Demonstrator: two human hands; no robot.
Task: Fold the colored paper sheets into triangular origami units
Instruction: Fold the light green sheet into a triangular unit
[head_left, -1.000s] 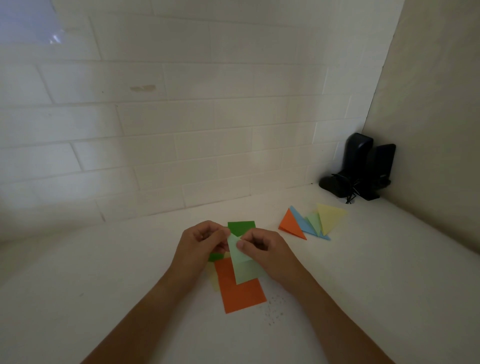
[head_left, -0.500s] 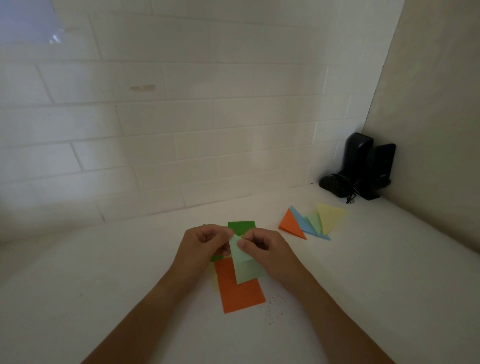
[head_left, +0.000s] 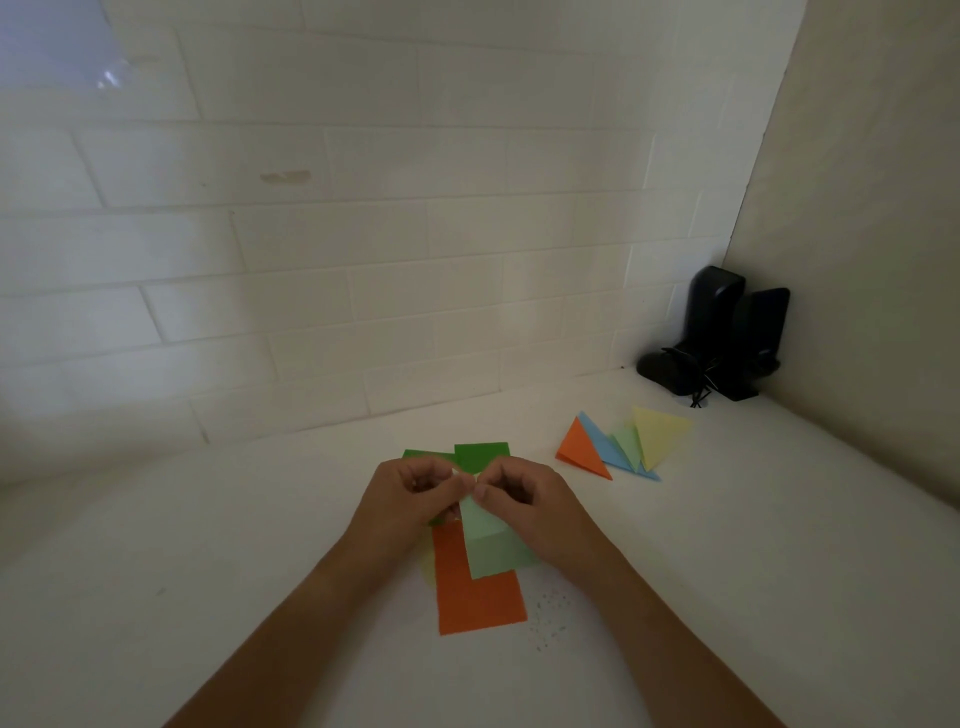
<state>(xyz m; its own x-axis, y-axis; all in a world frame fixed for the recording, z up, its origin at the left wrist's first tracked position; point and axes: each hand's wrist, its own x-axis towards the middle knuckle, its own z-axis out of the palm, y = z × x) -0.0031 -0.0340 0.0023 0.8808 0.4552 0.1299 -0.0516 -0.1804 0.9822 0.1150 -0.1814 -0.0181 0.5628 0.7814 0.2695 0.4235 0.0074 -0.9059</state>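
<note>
White counter (head_left: 218, 561), tiled wall (head_left: 363, 234), black speakers (head_left: 727, 332) in corner

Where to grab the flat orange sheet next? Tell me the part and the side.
Take the orange sheet by its near right corner, coming in from the right and front. That end lies bare on the counter, while its far end sits under the light green sheet that both hands pinch. It lies flat, so probably lift the corner first.

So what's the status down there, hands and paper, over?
Left hand and right hand both pinching the top of the light green sheet. Fold in progress. Orange sheet underneath; four finished triangles set aside right. Nothing blocking.
</note>
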